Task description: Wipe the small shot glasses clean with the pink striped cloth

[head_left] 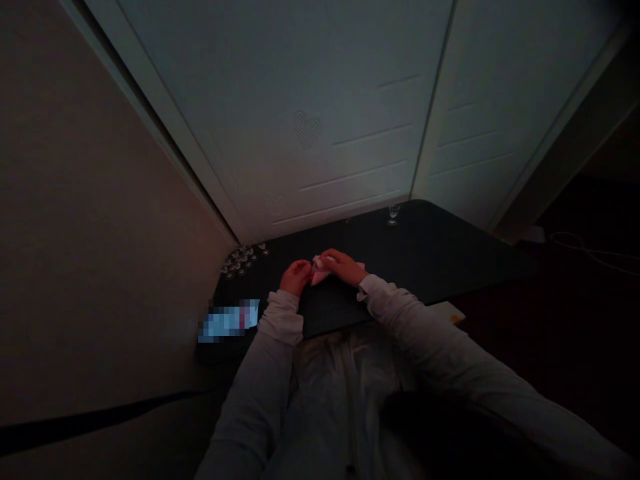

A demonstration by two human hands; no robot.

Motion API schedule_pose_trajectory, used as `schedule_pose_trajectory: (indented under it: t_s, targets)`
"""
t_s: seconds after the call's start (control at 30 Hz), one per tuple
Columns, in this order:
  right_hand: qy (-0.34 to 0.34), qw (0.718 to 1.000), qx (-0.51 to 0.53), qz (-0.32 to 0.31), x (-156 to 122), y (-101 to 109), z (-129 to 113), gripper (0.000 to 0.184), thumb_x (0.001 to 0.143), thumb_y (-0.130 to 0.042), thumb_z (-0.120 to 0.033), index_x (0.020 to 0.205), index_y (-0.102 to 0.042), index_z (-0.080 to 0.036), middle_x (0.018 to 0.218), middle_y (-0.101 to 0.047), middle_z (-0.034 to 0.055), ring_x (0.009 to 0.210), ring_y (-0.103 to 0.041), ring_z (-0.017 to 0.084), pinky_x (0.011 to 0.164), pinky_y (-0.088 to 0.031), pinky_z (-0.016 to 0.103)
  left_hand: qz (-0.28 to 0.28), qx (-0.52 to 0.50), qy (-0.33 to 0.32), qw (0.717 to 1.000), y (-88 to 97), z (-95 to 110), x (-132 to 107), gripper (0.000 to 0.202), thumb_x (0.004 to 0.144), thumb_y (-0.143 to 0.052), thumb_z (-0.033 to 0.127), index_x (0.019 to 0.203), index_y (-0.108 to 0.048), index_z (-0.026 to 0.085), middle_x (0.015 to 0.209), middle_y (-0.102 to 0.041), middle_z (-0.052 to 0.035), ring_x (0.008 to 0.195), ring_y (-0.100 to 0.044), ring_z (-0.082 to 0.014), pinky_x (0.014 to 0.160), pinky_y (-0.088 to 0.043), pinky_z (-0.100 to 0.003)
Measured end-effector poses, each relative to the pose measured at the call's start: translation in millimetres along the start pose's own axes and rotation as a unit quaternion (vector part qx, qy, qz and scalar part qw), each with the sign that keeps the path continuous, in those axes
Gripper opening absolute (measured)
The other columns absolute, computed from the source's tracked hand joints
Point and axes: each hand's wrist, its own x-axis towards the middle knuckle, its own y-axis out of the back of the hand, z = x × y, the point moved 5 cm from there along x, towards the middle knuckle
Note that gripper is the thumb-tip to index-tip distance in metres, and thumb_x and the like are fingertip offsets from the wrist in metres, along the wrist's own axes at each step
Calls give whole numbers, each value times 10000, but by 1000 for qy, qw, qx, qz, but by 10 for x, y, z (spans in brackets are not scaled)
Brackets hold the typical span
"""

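Observation:
Over the middle of a dark table, my left hand and my right hand come close together. A pink cloth is bunched between them. The fingers of my right hand wrap over the cloth, and a bit of it sticks out beside the wrist. My left hand is closed in a pinch at the cloth's left end. Whatever small thing lies in those fingers is too dark and hidden to make out. A small stemmed glass stands alone toward the back right of the table.
Several small stemmed glasses are clustered at the table's back left corner. A lit, pixelated screen lies at the left edge. White panel doors rise behind the black table. A white cable runs at the right.

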Motion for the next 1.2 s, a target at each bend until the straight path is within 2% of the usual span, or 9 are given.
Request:
schedule_pose_trajectory:
  t_s: [0.3, 0.5, 0.9, 1.07, 1.2]
  targets:
    - [-2, 1000, 2, 0, -8, 13, -24, 284, 687, -472, -348, 886, -536, -156, 878, -561, 20, 780, -498, 120, 733, -372, 270, 2, 18, 8, 1000, 29, -33, 23, 331, 537, -643, 328, 756, -477, 143, 576, -550, 12, 490, -511, -88, 472, -387, -223]
    - [3, 1000, 23, -13, -3, -15, -7, 308, 673, -496, -358, 906, -529, -159, 909, -558, 26, 805, -501, 122, 756, -373, 279, -6, 35, -2, 999, -3, -10, 20, 351, 553, -609, 428, 711, -468, 148, 491, -513, 34, 365, -426, -55, 377, -303, -195]
    - [-8, 999, 36, -32, -27, -29, -66, 319, 649, -512, -363, 897, -529, -164, 869, -554, 13, 748, -491, 113, 711, -380, 264, -3, 65, 9, 998, 2, -6, 24, 370, 597, -526, 523, 626, -429, 168, 423, -433, 59, 312, -364, -48, 322, -220, -185]
    - [-13, 1000, 26, -2, -13, -6, -38, 310, 683, -462, -379, 881, -532, -151, 847, -550, 16, 745, -484, 113, 706, -377, 255, -16, 43, 15, 999, -29, 34, -10, 380, 598, -525, 520, 727, -458, 169, 481, -476, 44, 350, -407, -51, 344, -247, -177]
    - [-29, 999, 16, 28, 5, 24, 21, 308, 692, -446, -390, 874, -535, -157, 838, -546, 14, 756, -483, 119, 710, -375, 257, -41, 33, 7, 999, -50, 45, -19, 408, 566, -604, 407, 875, -458, 184, 576, -535, 25, 394, -447, -54, 361, -245, -172]
